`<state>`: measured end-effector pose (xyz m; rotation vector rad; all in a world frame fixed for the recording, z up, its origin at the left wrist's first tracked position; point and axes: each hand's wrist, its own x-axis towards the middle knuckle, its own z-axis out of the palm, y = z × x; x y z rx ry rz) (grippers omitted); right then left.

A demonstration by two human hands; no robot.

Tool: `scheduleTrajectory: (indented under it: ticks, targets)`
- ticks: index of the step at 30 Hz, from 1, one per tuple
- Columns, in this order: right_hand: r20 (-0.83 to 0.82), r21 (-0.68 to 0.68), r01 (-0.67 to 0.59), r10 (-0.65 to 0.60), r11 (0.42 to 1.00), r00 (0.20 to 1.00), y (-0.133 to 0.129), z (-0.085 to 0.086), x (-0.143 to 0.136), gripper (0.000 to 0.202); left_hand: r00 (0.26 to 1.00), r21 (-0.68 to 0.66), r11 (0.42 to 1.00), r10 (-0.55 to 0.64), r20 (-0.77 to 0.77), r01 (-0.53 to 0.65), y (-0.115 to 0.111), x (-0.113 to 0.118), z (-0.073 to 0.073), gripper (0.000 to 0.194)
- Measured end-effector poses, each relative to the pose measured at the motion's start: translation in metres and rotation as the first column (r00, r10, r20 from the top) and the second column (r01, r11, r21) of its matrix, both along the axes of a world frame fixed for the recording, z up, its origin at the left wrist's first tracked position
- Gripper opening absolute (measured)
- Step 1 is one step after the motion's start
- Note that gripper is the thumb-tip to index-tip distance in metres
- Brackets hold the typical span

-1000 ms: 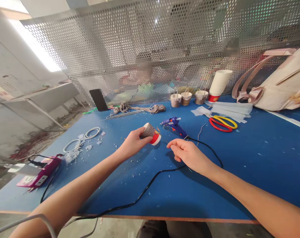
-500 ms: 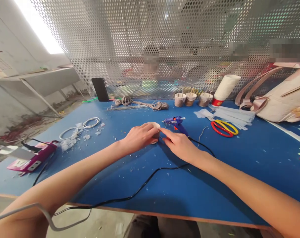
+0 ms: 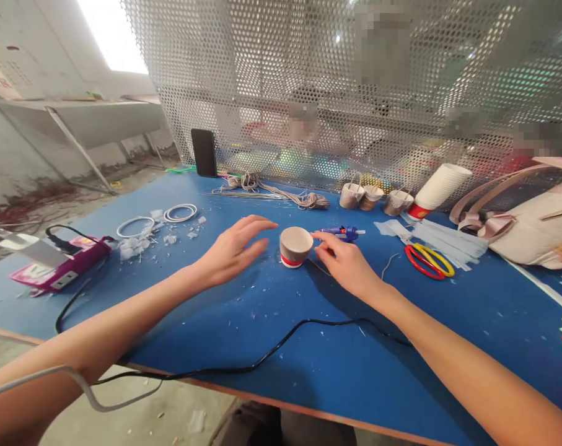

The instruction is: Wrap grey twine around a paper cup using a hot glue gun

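Note:
A small paper cup [image 3: 290,251] stands upright on the blue table, its upper wall beige-grey and a red band near its base. To its left, my left hand [image 3: 237,248] is open and apart from the cup, fingers stretched toward it. My right hand [image 3: 343,263] is at the cup's right side, index finger extended to the wall near the rim, the other fingers loosely bent. A thin cord [image 3: 318,267] trails from the cup's lower right under that hand. Behind my right hand lies a blue glue gun [image 3: 350,233], partly hidden.
A black cable [image 3: 281,344] crosses the table front. White rings [image 3: 181,213] and scraps lie left, near a pink power strip [image 3: 71,263]. Cord bundles [image 3: 308,199], a phone [image 3: 204,153], small cups [image 3: 351,196], a cup stack [image 3: 441,189], glue sticks [image 3: 450,241] and scissors [image 3: 424,263] stand farther back.
My left hand has let go of the cup and moved left, its fingers opening. The cup now shows fully. My right index finger stays at its side. The camera view has shifted.

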<state>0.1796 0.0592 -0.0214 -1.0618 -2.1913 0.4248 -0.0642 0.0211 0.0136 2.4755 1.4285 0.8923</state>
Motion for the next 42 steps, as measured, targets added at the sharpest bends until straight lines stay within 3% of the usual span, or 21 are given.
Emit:
scheduleTrajectory:
  ticks: [4,9,13,18,23,26,30,36,40,42]
  targets:
    - [-0.104,-0.228,0.08,-0.106,0.97,0.989,-0.012,0.009,0.015,0.022,0.97,-0.109,0.969,0.232,0.072,-0.224,-0.016,-0.037,-0.001,0.032]
    - [0.113,-0.42,0.075,-0.03,0.905,0.993,-0.038,0.01,0.021,0.025,0.889,-0.23,0.895,0.424,0.173,-0.382,-0.041,-0.064,-0.014,0.03]
    - [0.278,-0.381,0.076,0.036,0.922,0.96,-0.052,0.008,0.015,0.025,0.895,-0.264,0.883,0.429,0.122,-0.388,-0.059,-0.073,-0.025,0.03]
    - [0.29,-0.327,0.032,0.068,0.944,0.955,-0.054,0.006,0.0,0.019,0.928,-0.244,0.907,0.368,0.062,-0.343,-0.069,-0.072,-0.034,0.03]
    - [0.27,-0.242,-0.236,0.299,0.941,0.915,-0.059,0.002,-0.041,0.021,0.985,-0.181,0.972,0.162,0.061,-0.149,-0.071,-0.052,-0.037,0.027]
    - [0.277,-0.224,-0.285,0.341,0.932,0.898,-0.06,-0.001,-0.076,0.026,0.988,-0.141,0.982,0.14,0.068,-0.129,-0.069,-0.042,-0.035,0.028]
    - [0.27,-0.195,-0.26,0.307,0.946,0.913,-0.054,-0.003,-0.128,0.025,0.97,-0.077,0.968,0.241,0.026,-0.239,-0.06,-0.05,-0.032,0.025]
    - [0.196,-0.125,-0.186,0.208,0.975,0.958,-0.039,0.002,-0.202,0.025,0.904,-0.025,0.906,0.42,-0.079,-0.423,-0.036,-0.092,-0.021,0.025]
    - [0.15,-0.119,-0.196,0.213,0.973,0.966,-0.03,0.006,-0.237,0.035,0.816,-0.016,0.823,0.56,-0.143,-0.567,-0.026,-0.114,-0.011,0.026]
    - [0.14,-0.142,-0.203,0.223,0.969,0.965,-0.027,0.008,-0.247,0.03,0.786,0.022,0.799,0.596,-0.163,-0.602,-0.026,-0.119,-0.004,0.018]
